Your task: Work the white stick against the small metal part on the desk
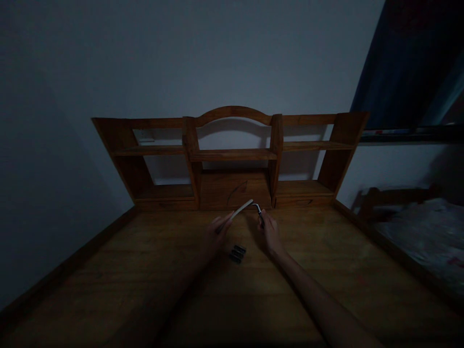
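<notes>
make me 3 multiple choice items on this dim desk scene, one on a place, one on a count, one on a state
1. Where do the small dark batteries lie?
A. on the desk between the hands
B. on a shelf
C. on the bed

2. How many hands hold something?
A. none
B. one
C. two

3. How is the pale strip held?
A. flat on the desk
B. raised above the desk
C. tucked in the hutch

Answers: 1 A, they sit on the desk. 2 C, the left hand grips the strip, the right hand a small tool. 3 B, it slants upward.
</notes>
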`<state>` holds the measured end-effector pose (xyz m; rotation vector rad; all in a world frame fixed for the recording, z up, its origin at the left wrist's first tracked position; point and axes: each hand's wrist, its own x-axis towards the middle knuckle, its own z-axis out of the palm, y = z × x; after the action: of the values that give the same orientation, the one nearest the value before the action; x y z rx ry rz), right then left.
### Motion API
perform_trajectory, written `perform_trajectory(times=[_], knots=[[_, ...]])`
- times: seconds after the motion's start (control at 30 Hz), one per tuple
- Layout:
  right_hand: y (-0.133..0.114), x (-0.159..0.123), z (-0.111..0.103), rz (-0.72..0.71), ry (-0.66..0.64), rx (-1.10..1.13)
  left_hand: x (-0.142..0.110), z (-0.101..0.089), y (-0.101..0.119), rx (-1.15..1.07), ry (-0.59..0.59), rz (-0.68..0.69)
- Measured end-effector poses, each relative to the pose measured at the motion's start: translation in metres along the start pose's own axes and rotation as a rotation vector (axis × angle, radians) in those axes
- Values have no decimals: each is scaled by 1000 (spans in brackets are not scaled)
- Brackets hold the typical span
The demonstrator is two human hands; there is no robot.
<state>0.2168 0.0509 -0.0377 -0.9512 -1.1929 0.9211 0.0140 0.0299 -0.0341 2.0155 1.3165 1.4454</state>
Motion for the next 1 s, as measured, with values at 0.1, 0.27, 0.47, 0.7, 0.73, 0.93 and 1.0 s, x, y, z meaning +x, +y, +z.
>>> perform_trajectory(times=[0.1,0.27,0.47,0.7,0.73,0.93,1.0], knots=[[2,7,-4,37,64,65,0,0,0,-14,-17,12],[-1,3,-4,20,-9,33,0,0,1,-34,-17,7],[-9,-13,5,-81,-173,-108,-1,-1,2,-54,-19,2],[-1,-6,2,-26,-63,-29,0,0,0,-46,-10,4],[-1,-3,1,-24,-29,6,0,0,-1,-50,-11,7],[2,8,-7,25,82,110,-1,2,-1,-37,-41,-4],[3,6,-6,25,37,103,-1,2,-1,-36,-42,1]])
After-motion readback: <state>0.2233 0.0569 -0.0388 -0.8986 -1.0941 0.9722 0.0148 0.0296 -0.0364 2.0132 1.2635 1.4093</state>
